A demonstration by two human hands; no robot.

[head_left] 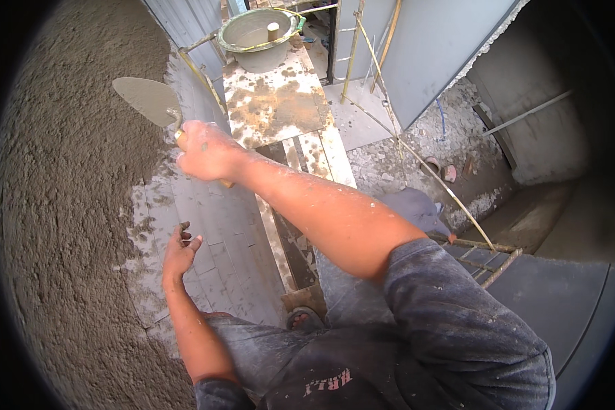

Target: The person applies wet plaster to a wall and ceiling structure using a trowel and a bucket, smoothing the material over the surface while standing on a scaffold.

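My right hand (208, 152) grips the handle of a pointed trowel (143, 99) and is stretched out over the wall's edge. The trowel's broad blade points away to the left, in front of wet grey mortar (68, 178) with a rough surface. Lower down, my left hand (180, 253) is raised beside the bare grey wall (219, 256), its fingers apart and nothing in them. Dark smears mark its fingertips. Ragged mortar borders the bare blocks between both hands and the coated area.
A mortar-stained board (273, 102) carries a round basin (253, 63) with a pale cylindrical thing inside. Scaffold poles (444, 179) cross on the right above a lower, rubble-strewn floor (417, 130). My sandalled foot (304, 319) rests on planks. Grey cloth (413, 207) shows beyond my right arm.
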